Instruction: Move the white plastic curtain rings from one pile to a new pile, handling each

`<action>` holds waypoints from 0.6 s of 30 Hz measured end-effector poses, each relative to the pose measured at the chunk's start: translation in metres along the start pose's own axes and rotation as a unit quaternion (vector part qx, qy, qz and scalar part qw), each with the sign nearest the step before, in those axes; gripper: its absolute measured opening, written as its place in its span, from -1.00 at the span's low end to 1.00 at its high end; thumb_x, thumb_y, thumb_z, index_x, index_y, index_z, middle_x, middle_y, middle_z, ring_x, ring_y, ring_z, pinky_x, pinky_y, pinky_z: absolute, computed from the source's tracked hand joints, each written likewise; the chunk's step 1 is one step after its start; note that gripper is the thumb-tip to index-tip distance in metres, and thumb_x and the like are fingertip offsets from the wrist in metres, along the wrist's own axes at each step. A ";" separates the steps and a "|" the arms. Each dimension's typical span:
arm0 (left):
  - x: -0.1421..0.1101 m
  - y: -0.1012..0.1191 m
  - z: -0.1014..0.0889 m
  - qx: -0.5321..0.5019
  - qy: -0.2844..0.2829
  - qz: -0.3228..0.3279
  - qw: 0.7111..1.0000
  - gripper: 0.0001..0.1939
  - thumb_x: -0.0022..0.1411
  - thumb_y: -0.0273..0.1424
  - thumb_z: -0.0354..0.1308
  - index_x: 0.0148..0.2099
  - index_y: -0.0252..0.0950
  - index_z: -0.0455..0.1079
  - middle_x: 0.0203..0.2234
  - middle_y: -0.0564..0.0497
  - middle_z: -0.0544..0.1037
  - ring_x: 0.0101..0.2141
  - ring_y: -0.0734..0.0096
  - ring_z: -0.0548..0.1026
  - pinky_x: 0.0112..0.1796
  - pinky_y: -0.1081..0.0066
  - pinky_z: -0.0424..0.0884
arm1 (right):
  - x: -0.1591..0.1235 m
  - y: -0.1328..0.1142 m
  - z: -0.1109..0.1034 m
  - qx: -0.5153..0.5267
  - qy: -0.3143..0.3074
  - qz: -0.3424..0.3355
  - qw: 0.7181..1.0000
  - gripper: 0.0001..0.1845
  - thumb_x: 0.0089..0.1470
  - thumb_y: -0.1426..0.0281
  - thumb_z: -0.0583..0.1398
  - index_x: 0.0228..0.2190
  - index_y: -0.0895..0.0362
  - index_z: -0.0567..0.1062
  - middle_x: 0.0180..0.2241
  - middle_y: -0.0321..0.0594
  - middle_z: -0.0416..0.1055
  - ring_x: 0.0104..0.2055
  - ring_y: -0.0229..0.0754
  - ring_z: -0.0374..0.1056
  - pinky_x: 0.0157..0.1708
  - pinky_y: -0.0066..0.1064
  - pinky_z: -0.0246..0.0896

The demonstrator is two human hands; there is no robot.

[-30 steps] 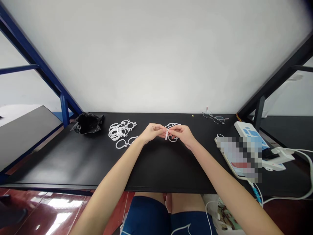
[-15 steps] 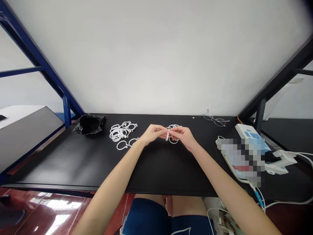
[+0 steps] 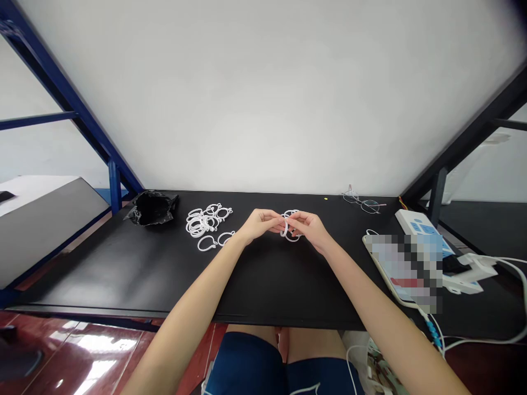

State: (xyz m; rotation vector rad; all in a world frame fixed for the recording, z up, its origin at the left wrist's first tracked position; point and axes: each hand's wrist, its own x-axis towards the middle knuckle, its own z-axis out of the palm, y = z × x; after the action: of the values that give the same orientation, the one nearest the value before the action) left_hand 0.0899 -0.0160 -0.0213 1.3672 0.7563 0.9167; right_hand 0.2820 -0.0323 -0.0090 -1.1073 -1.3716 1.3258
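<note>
Both my hands meet over the middle of the black table. My left hand [image 3: 263,224] pinches a white curtain ring [image 3: 284,229] near its top between thumb and fingers. From the other side, my right hand [image 3: 307,226] grips the same ring with its fingertips touching those of the left. The ring hangs nearly edge-on, and its joint is hidden by the fingers. Several more white rings [image 3: 293,239] lie behind and under the hands, partly covered. To the left is a pile of white curtain rings [image 3: 201,224] with small eyelets; two loose rings [image 3: 206,243] lie in front of it.
A crumpled black plastic bag [image 3: 153,209] gapes open at the back left. Eyeglasses [image 3: 363,204] rest near the wall. On the right lie a phone [image 3: 395,274] with a cable and a white power strip [image 3: 424,227] with plugs. The black table [image 3: 123,274] ends just above my lap.
The held ring has turned slightly, showing a little more of its curve. Both hands stay in almost the same place, still pinching it.
</note>
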 end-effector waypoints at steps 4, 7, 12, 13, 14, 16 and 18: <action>0.003 0.000 -0.001 0.015 0.051 -0.026 0.998 -0.61 0.12 -0.13 0.25 -0.19 -0.38 0.49 -0.32 -0.16 0.61 -0.32 0.34 0.59 -0.26 0.37 0.50 | 0.009 -0.002 -0.022 0.015 0.135 -0.032 0.990 -0.65 -0.26 0.20 0.40 -0.49 0.18 0.51 -0.56 -0.26 0.43 -0.50 -0.30 0.35 -0.56 -0.53 0.33; 0.005 -0.002 -0.004 0.032 0.102 -0.037 0.994 -0.66 0.19 -0.17 0.17 -0.18 -0.37 0.47 -0.31 -0.15 0.61 -0.35 0.38 0.58 -0.35 0.46 0.47 | 0.015 0.000 -0.038 0.013 0.235 -0.031 0.971 -0.69 -0.26 0.24 0.39 -0.52 0.19 0.49 -0.52 -0.25 0.43 -0.54 -0.34 0.32 -0.61 -0.55 0.31; 0.007 -0.003 -0.005 0.033 0.143 -0.042 0.988 -0.81 0.21 -0.33 0.09 -0.22 -0.34 0.42 -0.31 -0.10 0.59 -0.39 0.42 0.57 -0.42 0.51 0.43 | 0.018 0.009 -0.042 -0.015 0.243 -0.015 0.970 -0.73 -0.24 0.27 0.36 -0.51 0.19 0.48 -0.55 -0.27 0.41 -0.59 -0.36 0.28 -0.65 -0.55 0.30; 0.006 -0.003 -0.004 0.030 0.146 -0.044 0.988 -0.83 0.19 -0.35 0.07 -0.25 -0.33 0.41 -0.33 -0.09 0.59 -0.40 0.42 0.57 -0.43 0.51 0.43 | 0.018 0.011 -0.041 -0.026 0.236 -0.018 0.971 -0.73 -0.23 0.27 0.35 -0.50 0.19 0.48 -0.55 -0.26 0.41 -0.59 -0.35 0.28 -0.65 -0.55 0.30; 0.006 -0.002 -0.004 0.027 0.151 -0.044 0.987 -0.85 0.18 -0.37 0.05 -0.30 -0.33 0.38 -0.36 -0.07 0.58 -0.41 0.41 0.57 -0.44 0.51 0.43 | 0.019 0.014 -0.040 -0.038 0.229 -0.023 0.972 -0.72 -0.22 0.26 0.35 -0.48 0.19 0.48 -0.55 -0.26 0.41 -0.59 -0.35 0.28 -0.66 -0.55 0.29; 0.006 -0.001 -0.004 0.027 0.158 -0.042 0.986 -0.87 0.14 -0.39 0.02 -0.40 -0.33 0.31 -0.45 -0.02 0.53 -0.43 0.40 0.57 -0.45 0.51 0.42 | 0.020 0.019 -0.038 -0.063 0.213 -0.038 0.974 -0.71 -0.20 0.25 0.34 -0.45 0.19 0.48 -0.53 -0.24 0.43 -0.59 -0.34 0.29 -0.65 -0.54 0.29; 0.006 -0.001 -0.006 0.032 0.158 -0.031 0.986 -0.86 0.09 -0.41 -0.01 -0.49 -0.33 0.25 -0.53 0.03 0.46 -0.46 0.40 0.56 -0.46 0.51 0.41 | 0.022 0.024 -0.038 -0.084 0.196 -0.051 0.976 -0.69 -0.18 0.23 0.33 -0.43 0.19 0.47 -0.51 -0.21 0.44 -0.58 -0.32 0.31 -0.64 -0.51 0.30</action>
State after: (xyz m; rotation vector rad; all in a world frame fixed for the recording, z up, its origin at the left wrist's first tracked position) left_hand 0.0879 -0.0080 -0.0221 1.2596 1.0716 1.0824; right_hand 0.3156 -0.0033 -0.0317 -1.3136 -1.2400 0.8707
